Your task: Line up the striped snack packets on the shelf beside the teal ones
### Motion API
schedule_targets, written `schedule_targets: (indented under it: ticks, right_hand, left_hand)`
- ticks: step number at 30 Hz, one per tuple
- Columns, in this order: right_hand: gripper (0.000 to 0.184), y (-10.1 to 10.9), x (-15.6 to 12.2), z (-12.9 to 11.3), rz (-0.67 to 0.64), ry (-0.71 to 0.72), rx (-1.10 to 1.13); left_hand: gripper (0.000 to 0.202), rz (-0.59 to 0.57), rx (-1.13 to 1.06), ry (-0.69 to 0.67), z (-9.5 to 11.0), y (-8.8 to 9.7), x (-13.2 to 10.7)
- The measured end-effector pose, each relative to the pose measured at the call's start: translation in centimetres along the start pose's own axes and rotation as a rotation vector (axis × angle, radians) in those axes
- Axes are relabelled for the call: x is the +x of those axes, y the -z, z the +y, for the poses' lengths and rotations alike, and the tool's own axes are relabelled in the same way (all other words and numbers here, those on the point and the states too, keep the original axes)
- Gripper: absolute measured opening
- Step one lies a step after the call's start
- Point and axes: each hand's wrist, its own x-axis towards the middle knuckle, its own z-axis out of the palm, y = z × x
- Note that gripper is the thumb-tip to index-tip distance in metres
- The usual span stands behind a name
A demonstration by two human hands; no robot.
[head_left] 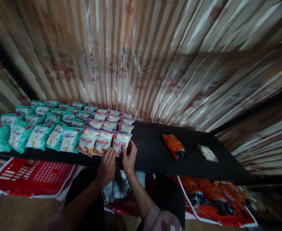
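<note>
The right hand's (129, 158) grip is standing part-open, thumb touching the front-row end packet (121, 139); the left hand (107, 164) is touching nearby, its closure unclear. Packets are lining the black table (150, 144) before a striped curtain (121, 70).

Creased plastic-film snack bags (121, 141), smooth matt tabletop (150, 144), glossy pleated curtain (121, 64), plastic basket (35, 188).
</note>
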Motion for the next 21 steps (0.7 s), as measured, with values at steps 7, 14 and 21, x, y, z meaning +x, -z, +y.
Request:
schedule_targets:
  ticks: [7, 14, 21]
  right_hand:
    - [0.061, 0.0, 1.8, 0.4, -0.099, 0.006, -0.022]
    - [0.06, -0.9, 2.7, 0.0, -0.167, 0.061, -0.01]
    - [0.057, -1.2, 2.7, 0.0, -0.139, 0.064, -0.028]
  left_hand:
    - [0.053, 0.089, 0.16, 0.103, -0.9, 1.1, 2.7]
    - [0.053, 0.032, 0.186, 0.088, -1.2, 0.4, 3.8]
    - [0.055, -0.018, 0.22, 0.072, -1.2, 0.3, 3.8]
